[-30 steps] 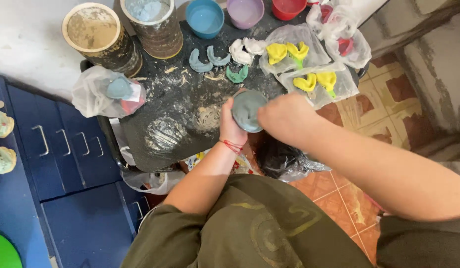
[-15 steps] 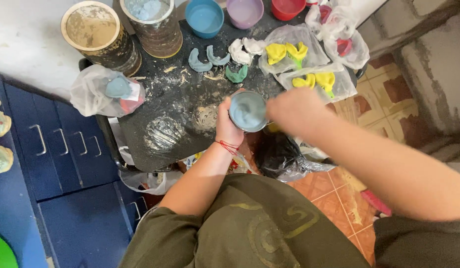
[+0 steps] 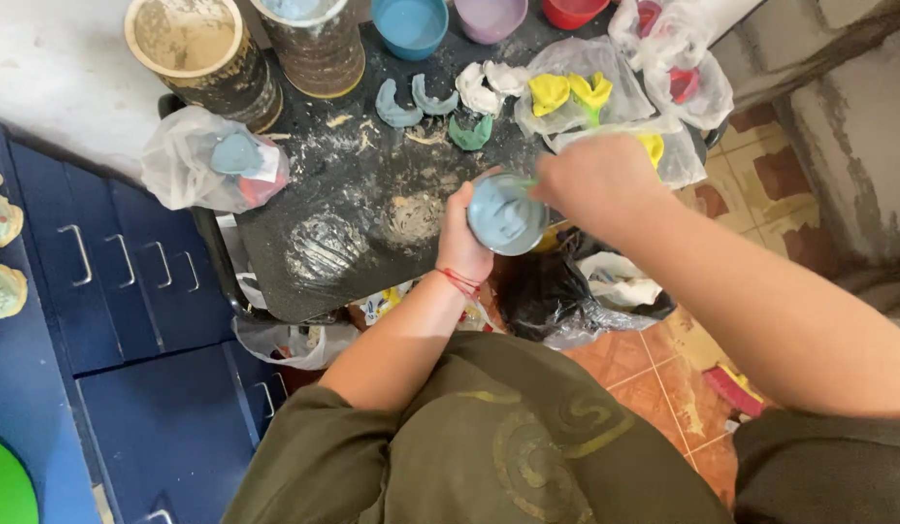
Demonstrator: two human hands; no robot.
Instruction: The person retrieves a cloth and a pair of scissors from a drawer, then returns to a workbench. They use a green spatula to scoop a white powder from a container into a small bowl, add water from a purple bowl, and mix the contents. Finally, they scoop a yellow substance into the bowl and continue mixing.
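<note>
My left hand [image 3: 461, 243] grips a small round bowl [image 3: 506, 215] of blue-grey paste, held tilted over the near right edge of a dusty black tray [image 3: 362, 199]. My right hand [image 3: 590, 180] is closed at the bowl's upper right rim, holding a thin stirring tool [image 3: 529, 182] whose tip sits in the paste; most of the tool is hidden by my fingers. A red thread circles my left wrist.
Blue-grey [image 3: 411, 102], green [image 3: 471, 134], white [image 3: 484, 87] and bagged yellow [image 3: 566, 92] curved moulds lie at the tray's far side. Two cylindrical tubs [image 3: 202, 53], blue [image 3: 411, 24] and purple [image 3: 489, 15] bowls stand behind. Blue drawers [image 3: 110, 272] at left, black bag [image 3: 556, 291] below.
The bowl has turned so its paste-filled inside faces up. My right hand slid from over the bowl to its upper right rim.
</note>
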